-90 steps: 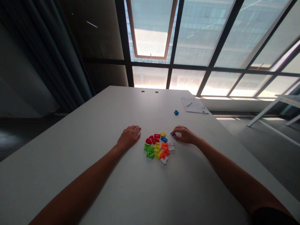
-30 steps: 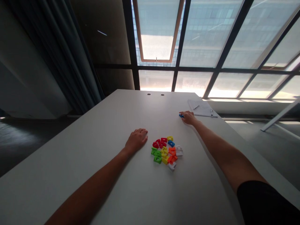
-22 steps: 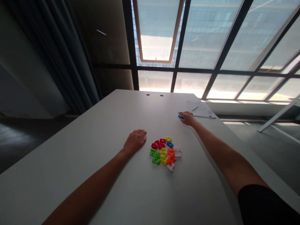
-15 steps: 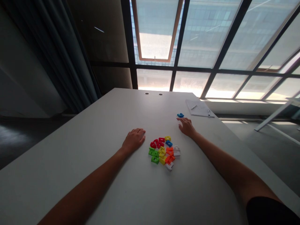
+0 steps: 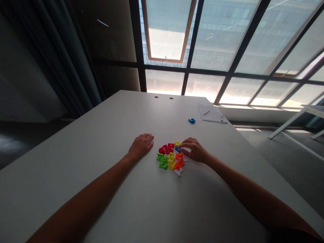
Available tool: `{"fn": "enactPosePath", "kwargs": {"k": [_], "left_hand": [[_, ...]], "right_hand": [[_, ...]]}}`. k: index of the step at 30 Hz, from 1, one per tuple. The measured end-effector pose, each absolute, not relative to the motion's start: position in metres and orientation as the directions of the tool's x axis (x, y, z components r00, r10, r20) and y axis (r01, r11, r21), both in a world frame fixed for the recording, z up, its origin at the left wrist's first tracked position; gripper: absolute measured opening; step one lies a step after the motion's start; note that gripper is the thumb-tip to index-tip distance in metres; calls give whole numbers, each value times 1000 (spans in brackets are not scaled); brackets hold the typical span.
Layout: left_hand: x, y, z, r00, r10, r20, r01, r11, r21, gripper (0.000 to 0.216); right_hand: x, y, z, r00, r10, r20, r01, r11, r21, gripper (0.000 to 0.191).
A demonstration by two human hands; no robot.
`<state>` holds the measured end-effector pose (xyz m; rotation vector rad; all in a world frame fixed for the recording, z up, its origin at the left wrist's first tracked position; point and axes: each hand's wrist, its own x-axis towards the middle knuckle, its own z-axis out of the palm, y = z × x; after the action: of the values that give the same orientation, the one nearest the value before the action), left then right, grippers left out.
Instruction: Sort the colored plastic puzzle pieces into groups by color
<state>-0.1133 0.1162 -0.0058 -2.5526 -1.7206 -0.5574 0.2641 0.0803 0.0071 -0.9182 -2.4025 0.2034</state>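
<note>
A cluster of small coloured plastic pieces lies on the white table: red pieces, green pieces, yellow pieces, orange pieces and white pieces. At its upper right edge, my right hand has thumb and index finger pinched at a blue plastic piece, partly hiding it and a white piece below. Farther back lie blue pieces, apart from the cluster. Left of the cluster my left hand rests flat on the tabletop, holding nothing.
Sheets of paper with two pens lie at the table's far right. Two round holes sit near the far edge. A dark curtain hangs at left, windows stand behind, and a white table leg shows at right.
My right hand has come back from the far blue pieces to the blue piece in the cluster. My left hand stays resting on the table. The view has shifted slightly.
</note>
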Motion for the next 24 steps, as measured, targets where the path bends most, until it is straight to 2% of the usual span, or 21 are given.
{"fn": "enactPosePath", "kwargs": {"k": [4,7,10,15,24], "left_hand": [[-114,116,-5,336,891,304,898,-401,181,36],[-114,117,-5,339,887,314,895,-407,183,36],[-114,117,-6,336,886,320,894,-407,189,36],[-114,117,-6,333,890,311,898,-400,184,36],[-114,119,-9,330,885,330,900,-400,173,34]], "right_hand": [[268,79,14,-691,610,388,530,792,-303,19],[289,89,14,-677,628,385,547,779,-307,21],[315,104,10,-601,709,369,644,703,-302,23],[338,127,0,-399,851,343,842,488,-231,19],[322,152,-2,-288,898,332,923,352,-154,22]]}}
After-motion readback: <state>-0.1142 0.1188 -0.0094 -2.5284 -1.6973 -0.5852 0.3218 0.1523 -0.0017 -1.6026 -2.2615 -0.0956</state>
